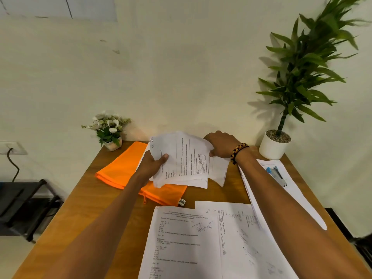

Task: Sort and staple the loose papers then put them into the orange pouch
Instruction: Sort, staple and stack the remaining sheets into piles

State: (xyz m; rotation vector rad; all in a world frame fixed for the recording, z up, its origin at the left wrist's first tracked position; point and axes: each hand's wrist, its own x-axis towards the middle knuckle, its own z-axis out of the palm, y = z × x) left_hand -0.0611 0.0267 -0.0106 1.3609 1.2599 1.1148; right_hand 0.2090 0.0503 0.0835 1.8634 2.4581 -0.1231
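Observation:
A bundle of printed papers (185, 160) is held up above the far middle of the wooden table (80, 208). My left hand (153, 166) grips its left edge with the thumb on top. My right hand (221, 147), with a braided bracelet on the wrist, grips its right edge. The orange pouch (122, 168) lies flat under and left of the bundle, its zipper pull toward me. More loose printed sheets (187, 238) lie spread on the near part of the table. A blue object (276, 176), perhaps the stapler or pens, rests on another paper stack (267, 190) at the right.
A small pot of white flowers (109, 129) stands at the table's far left corner. A tall green plant in a white pot (275, 143) stands at the far right corner. A dark rack (22, 206) sits on the floor to the left. The wall is right behind the table.

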